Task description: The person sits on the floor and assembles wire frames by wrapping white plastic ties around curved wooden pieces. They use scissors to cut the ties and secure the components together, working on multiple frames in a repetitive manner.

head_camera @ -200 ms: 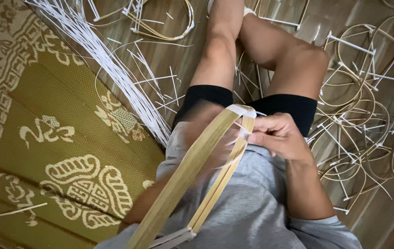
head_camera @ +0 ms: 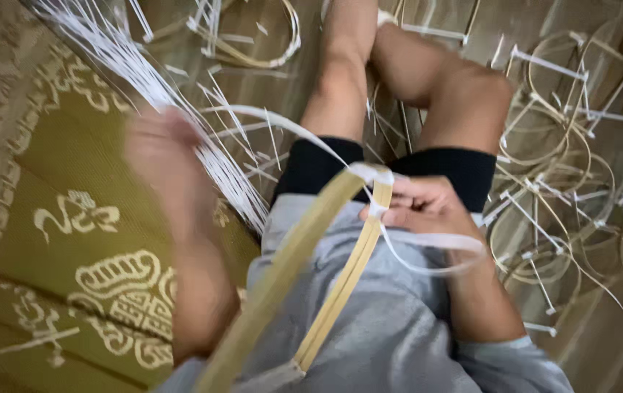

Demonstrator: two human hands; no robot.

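I sit on the floor with a loop of flat bamboo strip (head_camera: 340,276) held over my lap. My right hand (head_camera: 417,207) pinches the top of the loop where white plastic strapping (head_camera: 369,175) is wrapped around it. A loose end of the strap curls past my right wrist. My left hand (head_camera: 162,149) is blurred, raised to the left, pulling a long white strap (head_camera: 267,120) that runs back to the wrap. My bare legs in black shorts stretch ahead.
A bundle of white plastic straps (head_camera: 129,65) lies diagonally across the wooden floor. Several finished bamboo rings tied with white straps (head_camera: 551,211) are piled at the right. A green and gold patterned mat (head_camera: 71,240) covers the left.
My left hand has come out from behind the loop and swung up to the left, drawing a white strap taut. The right hand stays on the wrapped joint.
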